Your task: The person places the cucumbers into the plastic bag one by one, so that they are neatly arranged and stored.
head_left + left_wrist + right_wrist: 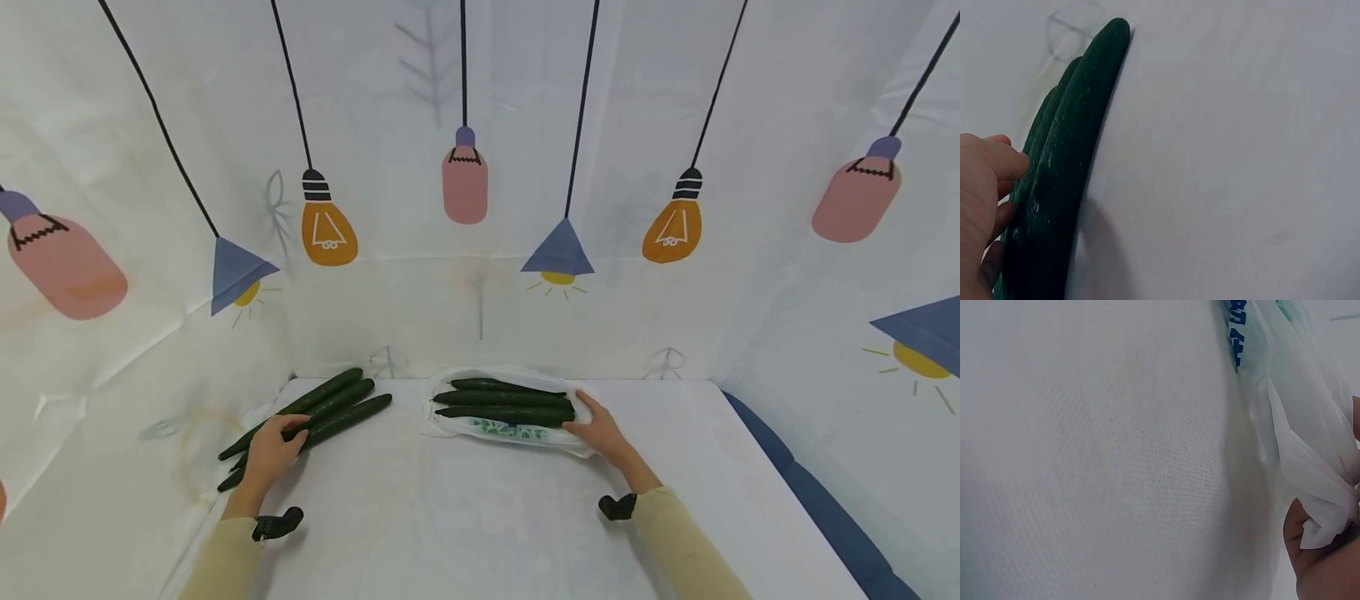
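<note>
Left hand (272,454): laid over the pile of loose cucumbers (315,414) at the desk's left side; fingers curled over the top of one, thumb at its side, grip closed lightly round it.
Left wrist view: same hand (982,212) at the lower left edge, fingers bent against the nearest cucumber (1069,181).
Loose cucumbers: long, slim, slightly curved, dark green, skin glossy with fine pale speckles; lying side by side and touching, tips pointing away toward the back wall.
Right hand (600,433): at the right end of the plastic bag (517,429); grip pinched on a bunched fold of the film, seen close in the right wrist view (1325,550).
Plastic bag: thin, white, translucent, crinkled; green print on the near side, blue print visible in the right wrist view (1285,412); lying flat near the desk's middle, well apart from the loose pile.
Bagged cucumbers (506,402): three dark green ones, lying crosswise on or in the bag; cannot tell which.
Desk (480,517): covered in white cloth with a fine woven texture.
Backdrop (465,179): white sheet printed with hanging bulbs and lampshades.
Sleeves (675,542): pale yellow, with black wrist mounts.
</note>
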A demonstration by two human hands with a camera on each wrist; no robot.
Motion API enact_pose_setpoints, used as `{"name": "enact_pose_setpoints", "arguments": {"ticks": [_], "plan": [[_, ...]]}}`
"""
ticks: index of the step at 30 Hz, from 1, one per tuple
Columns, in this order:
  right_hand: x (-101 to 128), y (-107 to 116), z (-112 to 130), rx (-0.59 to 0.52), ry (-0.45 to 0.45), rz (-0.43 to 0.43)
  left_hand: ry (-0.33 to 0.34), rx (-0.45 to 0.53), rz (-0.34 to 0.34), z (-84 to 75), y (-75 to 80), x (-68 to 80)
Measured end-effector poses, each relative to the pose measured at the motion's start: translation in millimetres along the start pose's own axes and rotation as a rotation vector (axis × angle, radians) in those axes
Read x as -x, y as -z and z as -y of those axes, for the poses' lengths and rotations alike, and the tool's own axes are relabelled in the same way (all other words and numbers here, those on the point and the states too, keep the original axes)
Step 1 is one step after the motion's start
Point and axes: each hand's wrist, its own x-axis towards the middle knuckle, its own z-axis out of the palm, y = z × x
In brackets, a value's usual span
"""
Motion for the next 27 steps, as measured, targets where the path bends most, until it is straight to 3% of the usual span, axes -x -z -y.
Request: {"name": "enact_pose_setpoints", "arguments": {"ticks": [5, 10, 13, 21, 27], "plan": [[3.1, -2.3, -2.6, 0.000, -0.016, 0.007, 0.020, -0.052, 0.026, 8.0, 1.1, 7.2], [3.3, -3.2, -3.5, 0.018, 0.017, -0.009, -0.049, -0.197, 0.012, 13.1, -0.3, 10.6], [1.4, -4.1, -5.7, 0.029, 0.022, -0.009, -0.067, -0.241, 0.038, 14.6, -1.3, 14.4], [0.0, -5.3, -6.3, 0.030, -0.005, -0.008, -0.038, -0.177, 0.060, 15.8, -4.8, 20.2], [-0.2, -3.6, -5.8, 0.036, 0.006, -0.004, -0.038, -0.197, 0.147, 12.9, -5.0, 19.7]]}}
